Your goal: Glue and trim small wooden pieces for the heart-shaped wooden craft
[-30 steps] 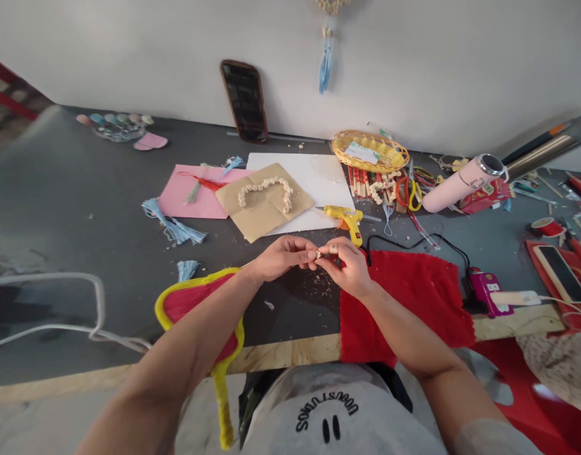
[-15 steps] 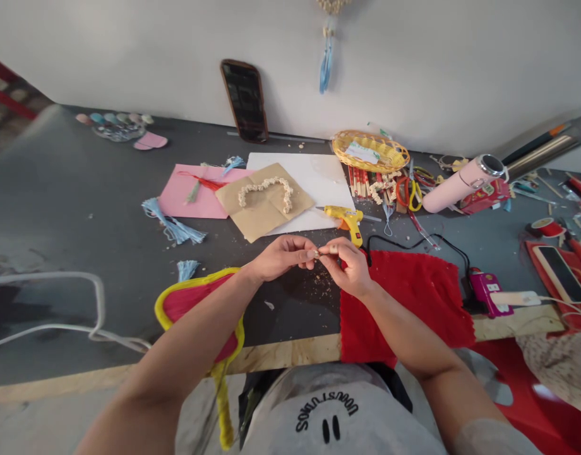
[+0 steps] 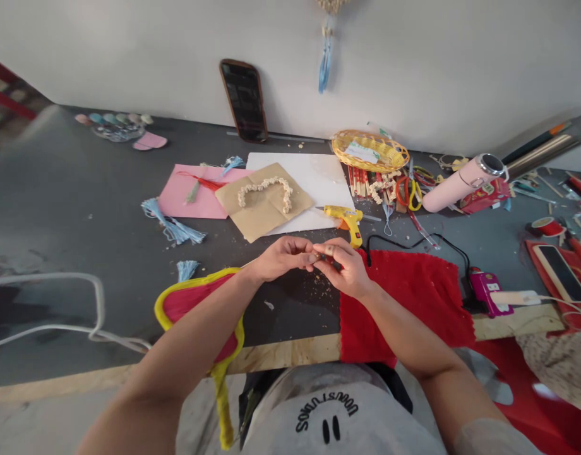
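My left hand [image 3: 290, 258] and my right hand [image 3: 342, 265] meet fingertip to fingertip above the dark table, close to its front. Both are closed in a pinch around something tiny, too small and covered to name. Pale crumbs [image 3: 324, 291] lie scattered on the table just below them. Beyond the hands, a yellow glue gun [image 3: 345, 220] rests on its side. A curved string of cream-coloured pieces [image 3: 266, 184] lies on a brown paper square [image 3: 252, 218], which overlaps a white sheet [image 3: 319, 174]. Red cloth [image 3: 408, 297] spreads under my right forearm.
Blue tassels [image 3: 174, 224] and pink paper [image 3: 177, 196] lie at left. A yellow-rimmed pink piece [image 3: 177, 300] sits beneath my left forearm. A phone [image 3: 245, 101] leans on the wall. Behind right are a yellow basket [image 3: 371, 151], scissors [image 3: 413, 194], a pink flask [image 3: 461, 184] and a purple power socket [image 3: 489, 294].
My right hand's fingers have shifted slightly left and curled in closer to my left fingertips. The things on the table lie as before.
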`<control>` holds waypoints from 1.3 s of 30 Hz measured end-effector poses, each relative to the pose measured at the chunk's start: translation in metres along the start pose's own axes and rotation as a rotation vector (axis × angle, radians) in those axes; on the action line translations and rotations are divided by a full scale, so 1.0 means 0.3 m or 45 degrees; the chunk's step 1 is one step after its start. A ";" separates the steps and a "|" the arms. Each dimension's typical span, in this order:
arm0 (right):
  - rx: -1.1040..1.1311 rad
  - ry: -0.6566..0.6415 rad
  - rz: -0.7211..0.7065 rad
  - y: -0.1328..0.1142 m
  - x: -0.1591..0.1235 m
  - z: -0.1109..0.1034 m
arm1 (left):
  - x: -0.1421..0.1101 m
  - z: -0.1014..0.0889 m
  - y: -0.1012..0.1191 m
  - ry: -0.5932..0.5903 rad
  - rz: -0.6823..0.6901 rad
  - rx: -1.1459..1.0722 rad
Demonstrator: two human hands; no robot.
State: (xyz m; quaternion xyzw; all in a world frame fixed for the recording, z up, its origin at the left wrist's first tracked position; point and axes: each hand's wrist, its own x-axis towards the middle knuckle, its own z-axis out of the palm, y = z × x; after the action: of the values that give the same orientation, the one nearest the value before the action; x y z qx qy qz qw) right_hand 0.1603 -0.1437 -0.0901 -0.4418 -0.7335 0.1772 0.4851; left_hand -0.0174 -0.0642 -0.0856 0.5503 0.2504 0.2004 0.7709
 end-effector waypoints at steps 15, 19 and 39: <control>-0.035 0.078 0.047 0.001 0.002 0.001 | 0.002 0.002 -0.007 0.005 -0.043 -0.096; 0.012 0.075 0.020 -0.003 0.006 -0.001 | 0.000 0.003 0.001 -0.017 -0.044 -0.086; -0.065 0.078 -0.035 0.012 0.008 0.006 | 0.003 -0.002 -0.009 0.051 -0.091 -0.116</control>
State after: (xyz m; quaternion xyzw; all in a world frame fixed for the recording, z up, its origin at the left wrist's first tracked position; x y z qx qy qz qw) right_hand 0.1601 -0.1394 -0.0922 -0.4491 -0.7286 0.1382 0.4983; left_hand -0.0170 -0.0640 -0.0886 0.5013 0.2759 0.1947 0.7966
